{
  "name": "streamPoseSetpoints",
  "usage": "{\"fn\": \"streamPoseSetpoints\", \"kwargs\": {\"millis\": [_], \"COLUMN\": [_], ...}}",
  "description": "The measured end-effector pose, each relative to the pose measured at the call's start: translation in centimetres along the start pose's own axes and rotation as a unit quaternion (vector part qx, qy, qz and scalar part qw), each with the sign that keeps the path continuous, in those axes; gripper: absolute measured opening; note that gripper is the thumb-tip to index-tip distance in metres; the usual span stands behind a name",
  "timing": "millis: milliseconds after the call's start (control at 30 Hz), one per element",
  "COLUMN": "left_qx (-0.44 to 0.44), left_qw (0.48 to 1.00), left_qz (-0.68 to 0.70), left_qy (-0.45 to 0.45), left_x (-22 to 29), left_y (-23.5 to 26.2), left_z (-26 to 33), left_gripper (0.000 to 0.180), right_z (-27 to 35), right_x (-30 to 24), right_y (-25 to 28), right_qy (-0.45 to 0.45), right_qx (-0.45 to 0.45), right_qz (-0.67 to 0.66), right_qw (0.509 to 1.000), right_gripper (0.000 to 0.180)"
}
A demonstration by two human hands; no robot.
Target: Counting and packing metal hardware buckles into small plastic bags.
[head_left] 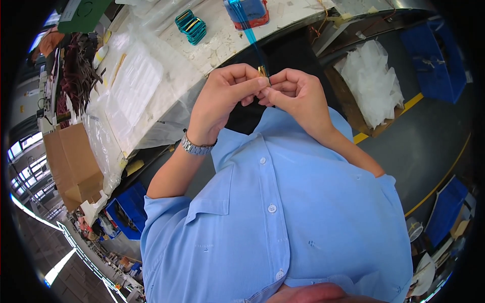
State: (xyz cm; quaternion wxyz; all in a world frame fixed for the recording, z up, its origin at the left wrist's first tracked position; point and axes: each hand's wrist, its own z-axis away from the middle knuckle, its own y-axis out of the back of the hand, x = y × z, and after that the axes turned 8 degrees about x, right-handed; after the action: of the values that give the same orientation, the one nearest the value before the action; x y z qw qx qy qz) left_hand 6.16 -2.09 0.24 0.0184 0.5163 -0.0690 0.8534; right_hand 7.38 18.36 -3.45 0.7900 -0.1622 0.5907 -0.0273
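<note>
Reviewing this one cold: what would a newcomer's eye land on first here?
Probably the light-blue shirt filling the lower middle, then the left hand and right hand meeting above it at a small gold-coloured piece. Near the top, a shiny blue strip runs past the worktable edge toward the hands, with a teal bundle lying to its left.

Held pc [261,71]: gleaming gold
Strip [250,36]: showing transl. blue
Bundle [192,29]: showing teal w/ gold bits
Shirt [232,217]: showing lt blue
Wristband [196,147]: gleaming silver
</note>
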Motion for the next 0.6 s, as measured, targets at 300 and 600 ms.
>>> {"fn": "streamPoseSetpoints", "kwargs": {"millis": [300, 600], "left_qx": [0.047, 0.074], "left_qw": [0.993, 0.994], "left_qz": [-0.070, 0.031], "left_qy": [-0.081, -0.074], "left_x": [-0.1, -3.3], "left_y": [-0.4, -1.0], "left_z": [-0.1, -1.4], "left_gripper": [0.019, 0.021], "right_z": [-0.4, -0.4], "right_x": [0.2, 0.0], "right_y": [0.8, 0.9], "right_qy": [-0.029, -0.040], "right_qx": [-0.010, -0.021], "right_qz": [-0.043, -0.055], "right_qw": [0.999, 0.997], "right_gripper": [0.019, 0.021]}}
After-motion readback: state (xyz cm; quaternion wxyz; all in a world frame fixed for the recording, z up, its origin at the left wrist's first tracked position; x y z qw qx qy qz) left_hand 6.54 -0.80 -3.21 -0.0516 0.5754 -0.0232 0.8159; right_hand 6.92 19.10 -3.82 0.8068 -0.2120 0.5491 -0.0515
